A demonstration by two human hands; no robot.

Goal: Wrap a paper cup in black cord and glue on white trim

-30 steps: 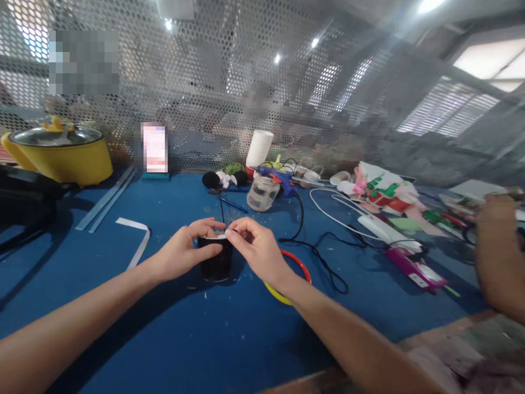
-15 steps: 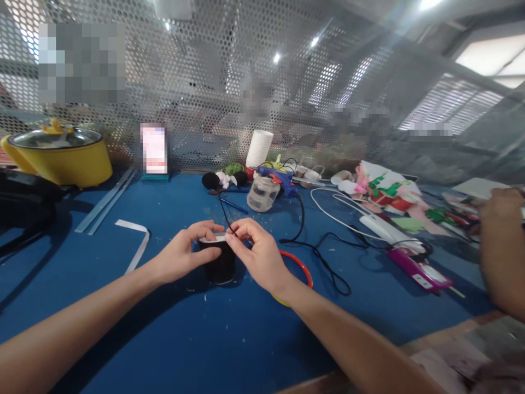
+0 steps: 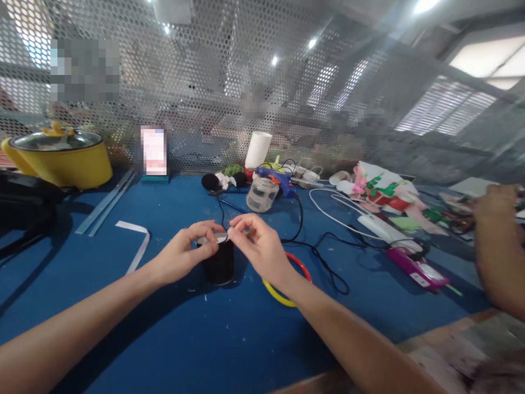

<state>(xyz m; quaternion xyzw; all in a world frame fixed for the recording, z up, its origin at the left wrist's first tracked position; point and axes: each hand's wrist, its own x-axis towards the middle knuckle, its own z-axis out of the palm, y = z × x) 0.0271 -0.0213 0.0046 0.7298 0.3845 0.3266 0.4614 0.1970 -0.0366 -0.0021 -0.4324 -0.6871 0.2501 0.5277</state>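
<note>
A black cup (image 3: 219, 267) with a white inside stands upright on the blue table in front of me. My left hand (image 3: 182, 251) grips its rim from the left, fingertips over the edge and thumb on the outer wall. At the right side of the rim, my right hand (image 3: 260, 246) pinches a thin black cord (image 3: 222, 210). The cord runs up and away from the fingers toward the dark objects behind the cup. Under my right wrist lies a red and yellow ring (image 3: 281, 298). The cord's end at the fingertips is too small to make out.
Behind the cup, a blue glue gun (image 3: 275, 176) rests on a clear jar (image 3: 261, 198). A white paper strip (image 3: 139, 249) and a yellow pot (image 3: 65, 164) are to the left. Rightward lie a purple power strip (image 3: 416, 268), cables and another person's arm (image 3: 498, 246).
My right hand has shifted slightly up and right from the cup rim, and the cord now bends differently. My left hand remains on the cup.
</note>
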